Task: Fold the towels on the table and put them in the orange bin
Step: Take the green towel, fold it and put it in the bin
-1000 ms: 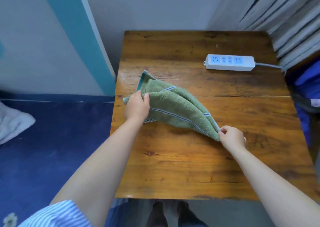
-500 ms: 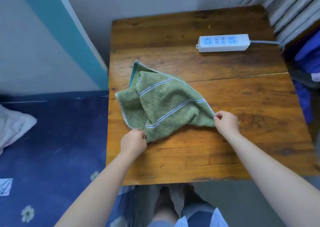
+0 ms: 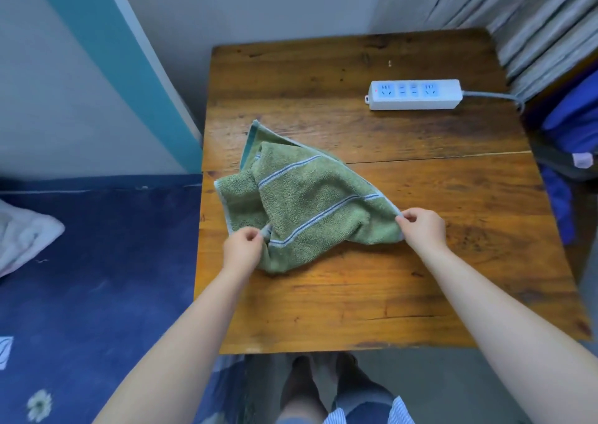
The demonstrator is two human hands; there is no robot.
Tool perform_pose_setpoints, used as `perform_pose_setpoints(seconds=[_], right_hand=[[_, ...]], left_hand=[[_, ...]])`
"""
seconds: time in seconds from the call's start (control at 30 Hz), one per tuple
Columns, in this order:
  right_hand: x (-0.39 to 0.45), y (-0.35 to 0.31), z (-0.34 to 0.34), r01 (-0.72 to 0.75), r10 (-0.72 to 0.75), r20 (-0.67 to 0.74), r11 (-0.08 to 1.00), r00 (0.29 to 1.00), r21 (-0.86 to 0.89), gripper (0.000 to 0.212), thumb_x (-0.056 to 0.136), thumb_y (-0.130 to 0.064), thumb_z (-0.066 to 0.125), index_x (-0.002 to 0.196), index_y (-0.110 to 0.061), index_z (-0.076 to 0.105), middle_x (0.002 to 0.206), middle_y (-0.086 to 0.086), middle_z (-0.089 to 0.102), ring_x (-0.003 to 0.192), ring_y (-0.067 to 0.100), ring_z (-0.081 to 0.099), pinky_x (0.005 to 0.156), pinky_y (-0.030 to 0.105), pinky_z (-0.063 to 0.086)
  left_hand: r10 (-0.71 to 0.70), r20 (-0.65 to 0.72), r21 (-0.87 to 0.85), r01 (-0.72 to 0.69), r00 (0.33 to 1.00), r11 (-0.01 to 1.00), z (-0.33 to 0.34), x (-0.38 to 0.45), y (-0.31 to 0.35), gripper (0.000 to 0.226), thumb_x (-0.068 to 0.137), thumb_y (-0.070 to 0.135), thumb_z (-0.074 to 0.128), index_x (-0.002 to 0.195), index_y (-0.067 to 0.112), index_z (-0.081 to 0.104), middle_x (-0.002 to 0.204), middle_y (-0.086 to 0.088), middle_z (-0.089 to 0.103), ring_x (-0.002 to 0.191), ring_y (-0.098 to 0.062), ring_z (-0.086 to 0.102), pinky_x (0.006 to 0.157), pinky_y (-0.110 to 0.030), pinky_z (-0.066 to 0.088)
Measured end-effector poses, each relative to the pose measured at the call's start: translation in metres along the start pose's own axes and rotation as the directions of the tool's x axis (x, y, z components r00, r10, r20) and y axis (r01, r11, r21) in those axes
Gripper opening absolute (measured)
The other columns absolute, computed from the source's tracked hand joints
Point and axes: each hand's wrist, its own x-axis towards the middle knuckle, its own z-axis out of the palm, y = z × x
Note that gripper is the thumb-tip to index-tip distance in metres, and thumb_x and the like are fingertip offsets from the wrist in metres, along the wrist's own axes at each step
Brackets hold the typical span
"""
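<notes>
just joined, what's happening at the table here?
A person is working on a green striped towel on the wooden table. The left hand pinches its near edge and the right hand pinches its right corner. The towel lies rumpled, not yet folded flat. A white power strip sits at the far side. No orange bin is in view.

Soft, even light; sharp centre, wide-angle bending at edges

Bare counter (image 3: 372,310) lies open across the lower frame; a power strip (image 3: 415,94) blocks the upper right.
</notes>
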Motion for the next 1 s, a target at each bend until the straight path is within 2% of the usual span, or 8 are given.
perform_pose_setpoints(seconds=[0.17, 0.3, 0.47, 0.6, 0.73, 0.83, 0.93, 1.0], right_hand=[[0.014, -0.039, -0.039, 0.048, -0.021, -0.103, 0.960, 0.994, 0.275, 0.017, 0.087, -0.009, 0.056, 0.094, -0.002, 0.069, 0.089, 0.009, 0.063, 0.084, 0.018, 0.053, 0.073, 0.024, 0.034], [0.023, -0.095, -0.080, 0.161, -0.088, -0.187, 0.893, 0.978, 0.420, 0.020, 0.086, -0.010, 0.056, 0.099, -0.001, 0.068, 0.087, 0.005, 0.060, 0.083, 0.019, 0.053, 0.078, 0.033, 0.045], [0.014, -0.156, -0.141, 0.369, -0.277, -0.297, 0.873, 0.914, 0.320, 0.022, 0.086, -0.014, 0.051, 0.096, -0.003, 0.068, 0.083, 0.007, 0.057, 0.081, 0.023, 0.051, 0.080, 0.043, 0.048], [0.007, -0.176, -0.182, 0.376, -0.308, -0.268, 0.890, 0.913, 0.257, 0.015, 0.086, -0.014, 0.052, 0.085, -0.011, 0.066, 0.066, 0.008, 0.054, 0.050, 0.017, 0.042, 0.056, 0.029, 0.040], [0.004, -0.179, -0.205, 0.267, -0.174, -0.242, 0.861, 0.954, 0.433, 0.032, 0.087, -0.007, 0.052, 0.057, -0.016, 0.047, 0.055, 0.003, 0.041, 0.046, 0.015, 0.037, 0.025, 0.010, 0.026], [0.003, -0.185, -0.221, 0.242, -0.117, -0.277, 0.847, 0.954, 0.474, 0.035, 0.090, -0.007, 0.048, 0.056, -0.018, 0.042, 0.058, 0.003, 0.041, 0.044, 0.015, 0.042, 0.020, 0.007, 0.019], [0.004, -0.202, -0.235, 0.295, -0.169, -0.317, 0.863, 0.933, 0.411, 0.020, 0.093, -0.013, 0.040, 0.074, -0.013, 0.046, 0.063, 0.006, 0.045, 0.025, 0.008, 0.048, 0.021, 0.006, 0.024], [0.007, -0.220, -0.245, 0.344, -0.204, -0.353, 0.852, 0.913, 0.396, 0.014, 0.095, -0.016, 0.037, 0.084, -0.013, 0.045, 0.077, 0.011, 0.051, 0.038, 0.016, 0.052, 0.021, 0.009, 0.029]], left_hand=[[-0.049, -0.091, -0.683, -0.027, 0.995, 0.730, -0.071, 0.002, 0.031, 0.031, 0.088, -0.001, 0.041, 0.065, 0.016, 0.054, 0.051, 0.002, 0.048, 0.038, -0.006, 0.039, 0.035, -0.011, 0.030], [0.017, -0.003, -0.887, -0.011, 1.000, 0.461, -0.121, -0.001, 0.086, 0.031, 0.088, 0.001, 0.030, 0.063, 0.012, 0.045, 0.039, 0.007, 0.048, 0.028, -0.002, 0.035, 0.033, -0.009, 0.026], [0.009, 0.274, -0.580, 0.158, 0.962, 0.799, -0.166, -0.018, 0.140, 0.025, 0.090, 0.016, 0.046, 0.066, 0.013, 0.047, 0.047, 0.002, 0.044, 0.033, -0.006, 0.033, 0.035, -0.012, 0.028], [-0.065, 0.212, -0.210, 0.110, 0.975, 0.972, -0.186, -0.034, 0.160, 0.023, 0.089, 0.013, 0.057, 0.068, 0.011, 0.048, 0.057, 0.001, 0.033, 0.037, -0.005, 0.028, 0.029, -0.010, 0.025], [-0.010, 0.068, -0.449, 0.040, 0.998, 0.893, -0.194, -0.042, 0.184, 0.031, 0.095, 0.012, 0.045, 0.064, 0.015, 0.046, 0.057, 0.001, 0.029, 0.024, 0.000, 0.028, 0.027, -0.004, 0.020], [0.007, -0.128, -0.608, -0.084, 0.992, 0.789, -0.191, -0.042, 0.202, 0.034, 0.096, 0.012, 0.039, 0.063, 0.014, 0.046, 0.060, -0.002, 0.040, 0.018, 0.001, 0.034, 0.027, -0.003, 0.024], [-0.014, -0.215, -0.759, -0.158, 0.977, 0.631, -0.185, -0.039, 0.224, 0.032, 0.096, 0.009, 0.038, 0.065, 0.013, 0.044, 0.067, -0.004, 0.046, 0.044, -0.008, 0.051, 0.029, -0.008, 0.036], [0.003, -0.274, -0.815, -0.234, 0.962, 0.529, -0.185, -0.036, 0.243, 0.031, 0.096, 0.009, 0.038, 0.066, 0.014, 0.041, 0.077, -0.005, 0.048, 0.065, -0.014, 0.051, 0.049, -0.013, 0.051]])
